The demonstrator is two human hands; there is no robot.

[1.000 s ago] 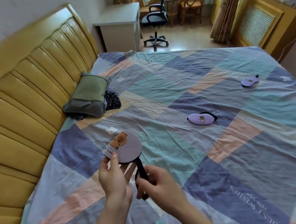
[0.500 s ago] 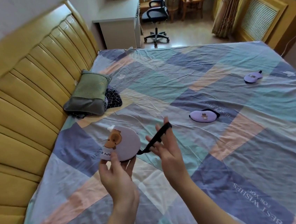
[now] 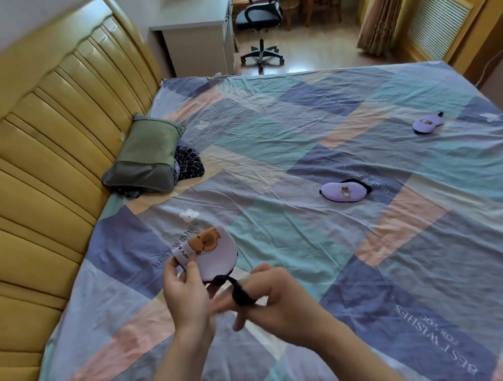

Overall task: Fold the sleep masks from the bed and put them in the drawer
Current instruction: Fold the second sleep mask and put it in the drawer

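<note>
While two lilac padded sleep masks [image 3: 346, 191] [image 3: 427, 123] lie unfolded on the patchwork bedsheet [image 3: 301, 141], the left hand [image 3: 186, 293] pinches a folded third [image 3: 212, 253]; the right hand [image 3: 274, 296] grips its black strap [image 3: 239, 291].

head cam | faces forward-down | hands near | bed [image 3: 301, 141] beyond

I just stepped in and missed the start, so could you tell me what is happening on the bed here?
A person is folding a lilac sleep mask over the patchwork bedsheet. The left hand pinches the folded mask, which shows a brown bear, while the right hand handles its black strap. Two more sleep masks lie flat on the bed, one mid-bed and one farther off. No drawer is in view.
</note>
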